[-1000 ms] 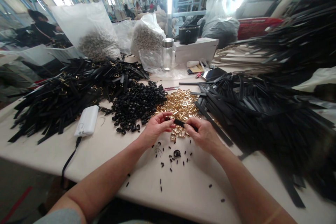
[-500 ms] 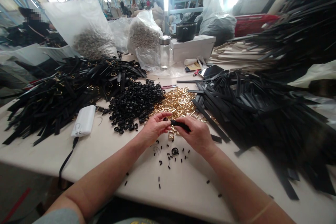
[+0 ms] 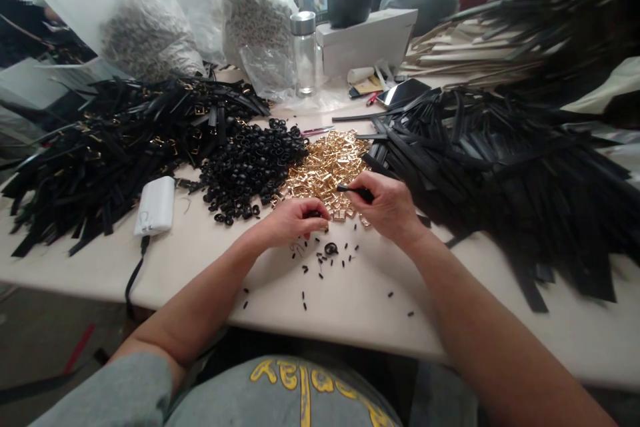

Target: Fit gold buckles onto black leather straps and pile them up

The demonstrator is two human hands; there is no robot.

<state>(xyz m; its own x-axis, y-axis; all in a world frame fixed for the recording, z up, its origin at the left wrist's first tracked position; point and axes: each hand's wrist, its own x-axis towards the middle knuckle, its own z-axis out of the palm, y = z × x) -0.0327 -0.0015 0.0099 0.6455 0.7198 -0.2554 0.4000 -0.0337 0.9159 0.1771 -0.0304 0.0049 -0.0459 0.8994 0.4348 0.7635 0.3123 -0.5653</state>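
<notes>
- Black strap (image 3: pixel 342 188): narrow, dark and flat-looking, a short end poking out to the left; I can't see its full length, since the hand covers much of it.
- I have it in the right hand (image 3: pixel 391 205), whose fingers (image 3: pixel 361 180) are closed on it, thumb side toward the other hand; the free end sticks out past the fingertips, above the gold buckles (image 3: pixel 330 157).
- On the left hand (image 3: pixel 293 220), I see the fingers (image 3: pixel 316 203) curled in, thumb and fingertips around a small dark piece (image 3: pixel 313 214), mostly hidden, so I can't make out its shape.
- The two hands are apart, the left one lower in my view, and the strap's end points toward the gap between them.
- Heaped black loops (image 3: pixel 253 170) lie beyond the left hand, more black straps (image 3: pixel 475 153) to the right.
- Nearer me, a black ring (image 3: pixel 331 249) sits on the tabletop (image 3: pixel 355 320).
</notes>
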